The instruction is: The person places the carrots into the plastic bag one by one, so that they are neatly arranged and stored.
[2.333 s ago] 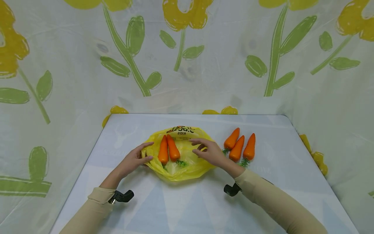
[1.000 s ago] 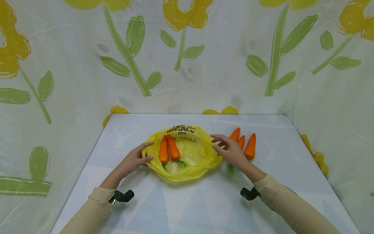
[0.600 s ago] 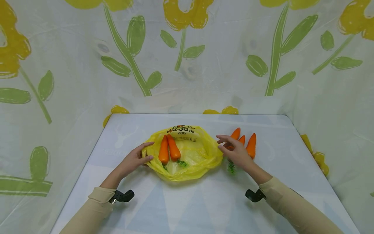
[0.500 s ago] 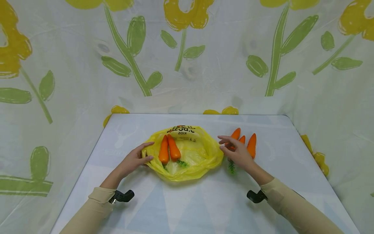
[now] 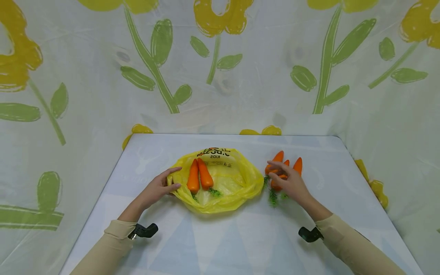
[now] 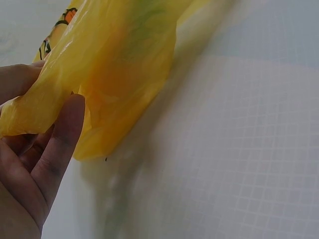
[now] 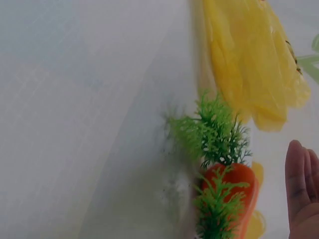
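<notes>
In the head view, a yellow plastic bag (image 5: 237, 183) lies on its side with its mouth spread. My left hand (image 5: 159, 186) grips the bag's left edge; the left wrist view shows its film (image 6: 119, 79) between thumb and fingers. Inside lie two orange toy carrots, a left one (image 5: 193, 179) and a right one (image 5: 206, 177), green tops toward me. My right hand (image 5: 290, 182) hovers over three more carrots outside, its fingers loosely bent and holding nothing. It partly covers the back carrot (image 5: 279, 156), the middle carrot (image 5: 275, 186) and the right carrot (image 5: 298, 165).
The pale table (image 5: 220, 244) carries a faint blue triangle print. Behind and at the sides hangs a white cloth (image 5: 261, 76) with yellow flowers. A black wrist camera sits on each wrist, left camera (image 5: 146, 230) and right camera (image 5: 309, 234).
My right hand has moved from over the bag's mouth rightward to the carrots outside. The bag's right side has spread farther right. My left hand keeps its place on the bag.
</notes>
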`<state>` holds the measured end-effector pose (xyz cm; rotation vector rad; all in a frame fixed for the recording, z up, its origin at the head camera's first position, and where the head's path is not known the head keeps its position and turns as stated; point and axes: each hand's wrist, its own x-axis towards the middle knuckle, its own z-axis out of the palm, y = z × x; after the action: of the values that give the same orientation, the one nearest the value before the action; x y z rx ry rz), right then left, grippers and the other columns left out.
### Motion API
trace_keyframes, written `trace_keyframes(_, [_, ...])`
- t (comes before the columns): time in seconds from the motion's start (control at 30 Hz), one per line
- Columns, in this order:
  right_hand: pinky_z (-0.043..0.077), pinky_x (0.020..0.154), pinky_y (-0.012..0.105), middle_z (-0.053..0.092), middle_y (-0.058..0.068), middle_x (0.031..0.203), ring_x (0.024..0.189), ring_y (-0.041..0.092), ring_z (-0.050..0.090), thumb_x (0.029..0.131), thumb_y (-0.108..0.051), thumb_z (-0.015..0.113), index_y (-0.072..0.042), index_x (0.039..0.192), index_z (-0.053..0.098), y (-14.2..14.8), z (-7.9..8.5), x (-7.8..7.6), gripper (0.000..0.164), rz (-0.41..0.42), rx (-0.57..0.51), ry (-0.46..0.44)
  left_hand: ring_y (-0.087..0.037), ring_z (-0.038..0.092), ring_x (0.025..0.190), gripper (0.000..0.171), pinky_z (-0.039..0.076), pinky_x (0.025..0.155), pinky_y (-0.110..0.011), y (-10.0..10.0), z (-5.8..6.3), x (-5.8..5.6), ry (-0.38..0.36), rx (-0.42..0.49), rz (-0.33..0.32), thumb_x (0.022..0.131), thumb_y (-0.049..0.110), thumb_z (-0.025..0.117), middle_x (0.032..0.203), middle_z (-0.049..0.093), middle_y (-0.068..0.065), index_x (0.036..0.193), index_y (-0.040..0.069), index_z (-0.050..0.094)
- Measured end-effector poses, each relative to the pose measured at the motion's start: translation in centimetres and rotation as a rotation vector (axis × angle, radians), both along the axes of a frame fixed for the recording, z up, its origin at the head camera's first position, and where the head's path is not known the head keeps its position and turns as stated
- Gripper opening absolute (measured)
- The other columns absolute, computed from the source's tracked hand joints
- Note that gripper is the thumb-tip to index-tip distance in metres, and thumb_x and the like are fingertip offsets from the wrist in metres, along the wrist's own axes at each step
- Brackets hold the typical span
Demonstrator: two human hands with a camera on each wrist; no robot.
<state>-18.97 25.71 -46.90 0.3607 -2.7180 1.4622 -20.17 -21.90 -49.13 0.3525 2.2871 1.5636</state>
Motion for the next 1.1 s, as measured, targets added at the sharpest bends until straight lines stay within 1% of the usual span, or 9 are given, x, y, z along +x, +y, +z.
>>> trace_keyframes(0.07, [0.057, 0.081, 0.029, 0.068, 0.013, 0.123, 0.101, 0.028, 0.066, 0.102, -0.027, 0.066, -0.017, 0.142, 0.059, 0.4, -0.1, 0.1, 0.042, -0.008, 0.013, 0.008, -0.028, 0.065, 0.095, 0.067, 0.061, 0.078, -0.036, 0.0, 0.0, 0.0, -0.001, -0.002, 0.002, 0.1, 0.022, 0.068, 0.155, 0.035, -0.026, 0.158, 0.011, 0.035])
trace_keyframes(0.2, [0.056, 0.077, 0.026, 0.068, 0.012, 0.123, 0.099, 0.028, 0.065, 0.102, -0.025, 0.065, -0.011, 0.142, 0.059, 1.2, -0.5, 0.1, 0.042, -0.02, 0.02, 0.019, -0.028, 0.065, 0.095, 0.067, 0.061, 0.079, -0.036, 0.0, 0.0, 0.0, -0.002, -0.006, 0.001, 0.1, 0.022, 0.068, 0.152, 0.037, -0.026, 0.158, 0.011, 0.035])
trace_keyframes(0.27, [0.056, 0.076, 0.025, 0.068, 0.011, 0.123, 0.099, 0.028, 0.065, 0.102, -0.025, 0.065, -0.011, 0.142, 0.059, 1.6, -0.7, 0.2, 0.042, -0.029, 0.022, 0.02, -0.028, 0.065, 0.095, 0.068, 0.061, 0.079, -0.036, 0.0, -0.1, 0.0, -0.003, -0.011, 0.003, 0.1, 0.022, 0.068, 0.153, 0.037, -0.025, 0.158, 0.011, 0.035])
trace_keyframes(0.5, [0.055, 0.078, 0.023, 0.066, 0.013, 0.126, 0.102, 0.029, 0.065, 0.102, -0.024, 0.064, -0.013, 0.143, 0.058, 2.5, -0.9, 0.7, 0.043, -0.068, 0.021, 0.008, -0.028, 0.065, 0.096, 0.068, 0.061, 0.078, -0.036, 0.0, -0.1, 0.0, -0.004, -0.016, 0.004, 0.1, 0.023, 0.069, 0.154, 0.036, -0.025, 0.158, 0.012, 0.035])
trace_keyframes(0.67, [0.059, 0.074, 0.028, 0.066, 0.015, 0.126, 0.097, 0.029, 0.067, 0.102, -0.023, 0.065, -0.012, 0.142, 0.059, 3.1, -1.0, 0.9, 0.041, -0.091, 0.001, -0.003, -0.028, 0.065, 0.095, 0.068, 0.061, 0.078, -0.035, 0.1, -0.1, -0.1, -0.001, -0.02, 0.003, 0.1, 0.023, 0.069, 0.153, 0.037, -0.025, 0.158, 0.012, 0.035])
trace_keyframes(0.77, [0.058, 0.072, 0.026, 0.066, 0.015, 0.125, 0.093, 0.025, 0.067, 0.102, -0.024, 0.064, -0.011, 0.141, 0.059, 3.5, -1.1, 1.1, 0.041, -0.115, -0.001, -0.007, -0.028, 0.065, 0.095, 0.068, 0.061, 0.078, -0.035, 0.1, 0.0, 0.0, -0.001, -0.021, 0.003, 0.1, 0.023, 0.069, 0.153, 0.037, -0.025, 0.158, 0.012, 0.035])
trace_keyframes(0.97, [0.05, 0.077, 0.012, 0.067, 0.016, 0.123, 0.096, 0.006, 0.062, 0.103, -0.022, 0.064, -0.009, 0.142, 0.059, 4.3, -1.4, 1.2, 0.042, -0.163, 0.05, 0.039, -0.028, 0.065, 0.094, 0.068, 0.061, 0.079, -0.039, 0.1, 0.0, 0.0, -0.002, -0.018, 0.005, 0.1, 0.023, 0.068, 0.151, 0.039, -0.025, 0.158, 0.012, 0.036])
trace_keyframes(1.03, [0.049, 0.078, 0.011, 0.067, 0.017, 0.122, 0.095, 0.003, 0.06, 0.103, -0.02, 0.064, -0.008, 0.143, 0.058, 4.5, -1.4, 1.2, 0.042, -0.171, 0.054, 0.049, -0.028, 0.065, 0.094, 0.068, 0.061, 0.079, -0.04, 0.1, 0.0, 0.0, -0.003, -0.017, 0.004, 0.099, 0.023, 0.069, 0.148, 0.041, -0.025, 0.158, 0.012, 0.036])
trace_keyframes(1.1, [0.05, 0.075, 0.012, 0.067, 0.018, 0.122, 0.094, 0.002, 0.06, 0.103, -0.02, 0.064, -0.008, 0.143, 0.058, 4.7, -1.4, 1.3, 0.042, -0.18, 0.054, 0.054, -0.028, 0.065, 0.094, 0.068, 0.061, 0.079, -0.04, 0.1, 0.0, 0.0, -0.003, -0.015, 0.004, 0.099, 0.023, 0.069, 0.145, 0.044, -0.026, 0.158, 0.012, 0.036])
